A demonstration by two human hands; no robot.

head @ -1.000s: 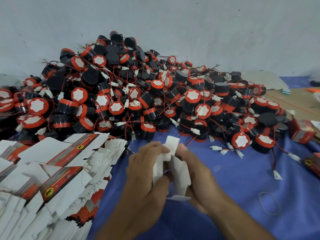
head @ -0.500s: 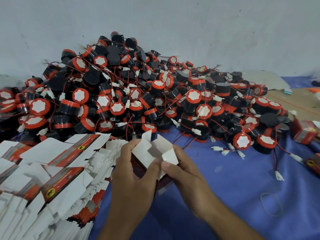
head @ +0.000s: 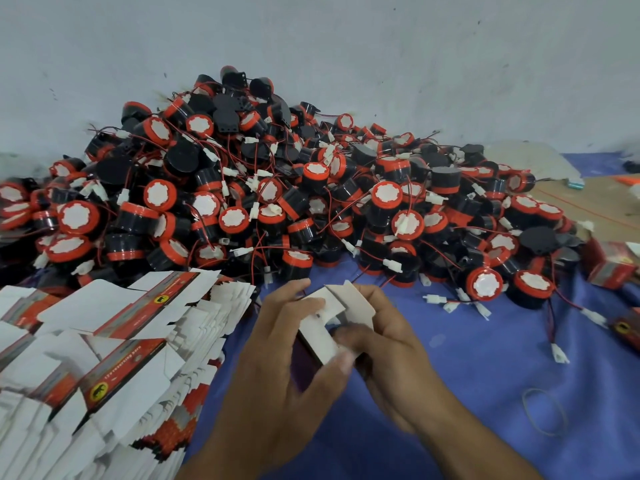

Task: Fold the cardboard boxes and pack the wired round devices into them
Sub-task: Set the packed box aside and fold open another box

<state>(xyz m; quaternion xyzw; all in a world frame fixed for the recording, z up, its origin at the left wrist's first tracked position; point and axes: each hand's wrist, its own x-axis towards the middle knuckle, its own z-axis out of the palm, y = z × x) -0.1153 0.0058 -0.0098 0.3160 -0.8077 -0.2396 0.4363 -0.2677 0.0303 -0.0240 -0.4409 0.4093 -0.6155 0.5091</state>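
Observation:
I hold one small cardboard box (head: 323, 325) between both hands, low in the middle of the view; its white inner flaps stand open at the top. My left hand (head: 280, 368) grips its left side with the thumb on a white flap. My right hand (head: 384, 344) grips the right side, fingers curled onto the flaps. Behind the hands a large heap of round black-and-red wired devices (head: 277, 188) spreads along the wall. Flat unfolded boxes (head: 114, 344), white with red-and-black print, lie stacked at the lower left.
A blue cloth (head: 485, 375) covers the surface. Folded red boxes (head: 609, 265) lie at the right edge. A rubber band (head: 543, 410) rests on the cloth at the lower right. Loose white connectors (head: 559, 351) trail from the heap. Brown cardboard (head: 595, 202) lies at the far right.
The box went from a crumpled flat sheet held upright to an opened shape with its flaps spread. Both hands moved a little to the left and shifted their grip on the flaps.

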